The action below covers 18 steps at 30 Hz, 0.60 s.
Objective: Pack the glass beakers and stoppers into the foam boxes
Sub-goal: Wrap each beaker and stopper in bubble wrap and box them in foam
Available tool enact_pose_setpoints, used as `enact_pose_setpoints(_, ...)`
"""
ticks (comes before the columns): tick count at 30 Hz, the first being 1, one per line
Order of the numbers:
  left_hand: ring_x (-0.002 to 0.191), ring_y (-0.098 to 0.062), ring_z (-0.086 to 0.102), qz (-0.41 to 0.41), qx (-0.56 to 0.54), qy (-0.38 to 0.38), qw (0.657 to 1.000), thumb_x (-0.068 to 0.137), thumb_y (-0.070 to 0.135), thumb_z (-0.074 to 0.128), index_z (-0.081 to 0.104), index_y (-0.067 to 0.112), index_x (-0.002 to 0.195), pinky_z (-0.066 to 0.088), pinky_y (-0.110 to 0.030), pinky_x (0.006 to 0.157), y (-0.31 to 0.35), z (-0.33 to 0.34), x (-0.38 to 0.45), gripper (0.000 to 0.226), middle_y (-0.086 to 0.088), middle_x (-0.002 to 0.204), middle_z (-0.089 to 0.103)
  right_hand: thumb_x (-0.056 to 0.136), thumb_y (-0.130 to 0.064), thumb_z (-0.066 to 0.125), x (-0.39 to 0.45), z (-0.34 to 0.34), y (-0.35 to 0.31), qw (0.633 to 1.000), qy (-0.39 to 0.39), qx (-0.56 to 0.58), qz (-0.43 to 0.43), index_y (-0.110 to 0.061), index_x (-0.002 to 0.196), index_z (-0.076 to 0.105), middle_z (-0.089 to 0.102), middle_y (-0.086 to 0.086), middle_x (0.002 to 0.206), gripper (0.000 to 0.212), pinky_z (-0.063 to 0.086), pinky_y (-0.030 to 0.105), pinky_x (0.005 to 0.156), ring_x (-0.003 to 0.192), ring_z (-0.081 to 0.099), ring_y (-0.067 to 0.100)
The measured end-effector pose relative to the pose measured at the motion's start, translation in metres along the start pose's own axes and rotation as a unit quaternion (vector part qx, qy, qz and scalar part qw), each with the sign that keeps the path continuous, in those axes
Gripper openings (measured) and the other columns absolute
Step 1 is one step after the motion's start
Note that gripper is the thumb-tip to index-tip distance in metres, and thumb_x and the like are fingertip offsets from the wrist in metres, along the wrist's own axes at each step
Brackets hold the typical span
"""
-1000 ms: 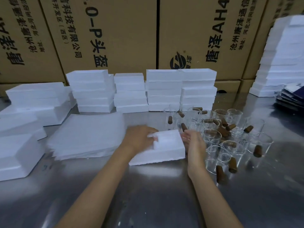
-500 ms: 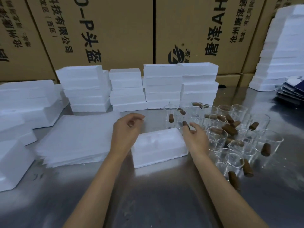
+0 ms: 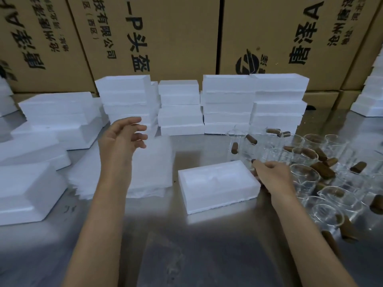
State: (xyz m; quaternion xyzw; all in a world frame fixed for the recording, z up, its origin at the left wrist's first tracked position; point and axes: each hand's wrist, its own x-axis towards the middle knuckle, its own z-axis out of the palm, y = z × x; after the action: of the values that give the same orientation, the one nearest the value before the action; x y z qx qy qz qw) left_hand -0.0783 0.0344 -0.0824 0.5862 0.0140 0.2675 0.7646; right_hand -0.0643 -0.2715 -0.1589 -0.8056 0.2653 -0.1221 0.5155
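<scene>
Steel desk before cardboard cartons: we fetch a beaker for the open foam box.
Our right hand curls on a glass beaker beside the box; lift it straight up, clear of crowded beakers and stoppers toward the desk's right edge; left hand hovers slack, empty, over foam sheets.

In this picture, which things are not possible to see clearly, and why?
1. Right hand, head view: its own back hides the fingertips, so whether it holds a beaker or stopper is unclear.
2. Open foam box: white glare washes out the cavity shape.
3. Glass beakers: clear, overlapping and cut by the right edge, so uncountable.
4. Left hand: motion blur smears the fingers.
</scene>
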Motion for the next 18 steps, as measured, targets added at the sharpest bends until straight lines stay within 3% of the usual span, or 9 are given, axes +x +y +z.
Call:
enact_pose_setpoints(3, 0.068, -0.014, 0.063, -0.058, -0.201, -0.001, 0.978, 0.093, -0.001, 0.054, 0.068, 0.01, 0.103, 0.051, -0.021, 0.065, 0.01, -0.01, 0.006, 0.02, -0.004, 0.084, 0.069, 0.086, -0.035, 0.06, -0.004, -0.002, -0.001, 1.0, -0.018, 0.007, -0.005, 0.002, 0.092, 0.07, 0.072, 0.019, 0.09, 0.039, 0.049, 0.036, 0.075, 0.072, 0.062, 0.028)
enact_pose_setpoints(6, 0.077, -0.017, 0.065, -0.064, -0.423, -0.058, 0.902, 0.089, -0.004, 0.055, 0.065, 0.005, 0.109, 0.052, -0.02, 0.073, 0.021, -0.033, 0.01, 0.024, -0.011, 0.092, 0.067, 0.088, -0.036, 0.062, -0.006, -0.002, -0.002, 0.999, -0.025, -0.024, -0.025, -0.003, 0.09, 0.073, 0.072, 0.016, 0.09, 0.035, 0.053, 0.042, 0.083, 0.082, 0.067, 0.031)
enact_pose_setpoints(8, 0.08, -0.019, 0.065, -0.051, -0.47, -0.065, 0.879, 0.084, -0.007, 0.059, 0.065, 0.004, 0.111, 0.053, -0.021, 0.076, 0.021, -0.044, 0.014, 0.03, -0.013, 0.094, 0.067, 0.088, -0.035, 0.063, -0.007, -0.002, -0.003, 0.999, -0.025, -0.032, -0.036, -0.006, 0.085, 0.075, 0.073, 0.013, 0.085, 0.032, 0.054, 0.042, 0.083, 0.084, 0.067, 0.03)
enact_pose_setpoints(9, 0.081, -0.02, 0.066, -0.048, -0.45, -0.046, 0.891, 0.083, -0.006, 0.061, 0.065, 0.005, 0.111, 0.054, -0.023, 0.078, 0.019, -0.046, 0.016, 0.03, -0.011, 0.093, 0.068, 0.088, -0.035, 0.063, -0.007, -0.002, -0.002, 0.998, -0.026, -0.035, -0.038, -0.006, 0.085, 0.076, 0.074, 0.013, 0.084, 0.032, 0.054, 0.041, 0.082, 0.083, 0.067, 0.029)
enact_pose_setpoints(11, 0.081, -0.017, 0.068, -0.053, -0.294, 0.012, 0.954, 0.09, 0.002, 0.058, 0.066, 0.012, 0.109, 0.055, -0.026, 0.079, 0.011, -0.044, 0.021, 0.023, -0.004, 0.09, 0.071, 0.089, -0.034, 0.062, -0.007, -0.002, -0.002, 0.998, -0.024, -0.045, -0.043, -0.005, 0.086, 0.075, 0.073, 0.014, 0.086, 0.032, 0.051, 0.038, 0.075, 0.085, 0.067, 0.03)
enact_pose_setpoints(13, 0.082, -0.018, 0.067, -0.056, -0.035, 0.028, 0.997, 0.095, 0.009, 0.053, 0.067, 0.019, 0.105, 0.056, -0.03, 0.079, -0.004, -0.034, 0.022, 0.02, -0.001, 0.091, 0.073, 0.09, -0.032, 0.061, -0.007, -0.003, -0.002, 0.997, -0.018, -0.055, -0.056, -0.002, 0.088, 0.074, 0.072, 0.017, 0.088, 0.033, 0.043, 0.033, 0.067, 0.082, 0.065, 0.031)
enact_pose_setpoints(15, 0.084, -0.021, 0.065, -0.065, 0.189, -0.001, 0.98, 0.093, 0.01, 0.058, 0.065, 0.021, 0.105, 0.051, -0.033, 0.076, -0.023, -0.023, 0.02, 0.017, -0.006, 0.1, 0.072, 0.094, -0.032, 0.059, -0.009, -0.004, -0.002, 0.994, -0.003, -0.084, -0.07, -0.005, 0.086, 0.073, 0.07, 0.01, 0.079, 0.032, 0.036, 0.03, 0.061, 0.067, 0.058, 0.02)
enact_pose_setpoints(18, 0.091, -0.02, 0.059, -0.041, 0.433, -0.082, 0.897, 0.09, 0.028, 0.069, 0.06, 0.022, 0.11, 0.043, -0.028, 0.074, -0.049, -0.01, 0.013, 0.022, -0.002, 0.099, 0.064, 0.097, -0.034, 0.054, -0.013, -0.007, -0.006, 0.983, 0.033, -0.149, -0.099, -0.016, 0.081, 0.066, 0.063, -0.001, 0.073, 0.027, 0.033, 0.03, 0.061, 0.065, 0.051, 0.015)
